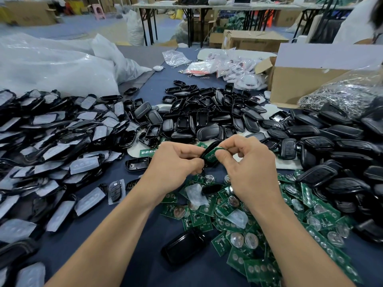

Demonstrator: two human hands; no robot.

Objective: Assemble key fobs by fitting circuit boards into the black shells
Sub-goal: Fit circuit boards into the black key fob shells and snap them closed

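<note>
1. The left hand (176, 162) held the black plastic key-fob shell (207, 149) above the blue-covered desk (145, 235), fingers curled round it.
2. The right hand (248, 168) pinched the green rectangular circuit board (210, 155), tilted against that shell.
3. Likely best: square the board's edges to the shell, then press evenly.

You can read no word or number with certainty here. The cardboard box (256, 41) at the back carries dark print on its side, but it is too blurred to make out. The wrapped key fob (116, 190), just left of your left forearm, shows a small round emblem and some button symbols, and they are too small to name. The green circuit boards (196, 219) have fine white marks on them, and these also cannot be read.
</note>
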